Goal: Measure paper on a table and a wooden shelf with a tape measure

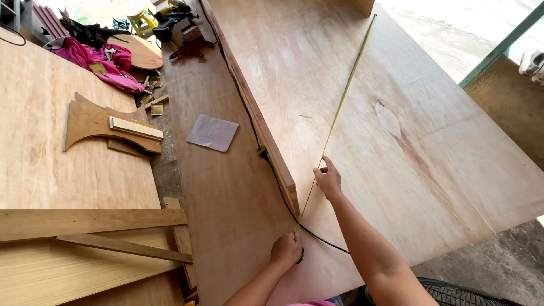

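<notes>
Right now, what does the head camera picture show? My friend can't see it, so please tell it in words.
A person stretches a yellow tape measure across a big plywood sheet: the left hand grips its case at the near edge, and the right hand pinches the tape farther along. A black cable runs beside a raised wooden strip; wood offcuts lie to the left.

Yellow tape measure; pale reddish-streaked plywood sheet; black cable; pink cloth.

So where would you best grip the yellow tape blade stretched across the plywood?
Probably pinch the tape blade by its thin edges from above, just beyond the right hand. It lies flat and taut on the plywood sheet, so only its edges offer purchase. The left hand holds the case end.
</notes>
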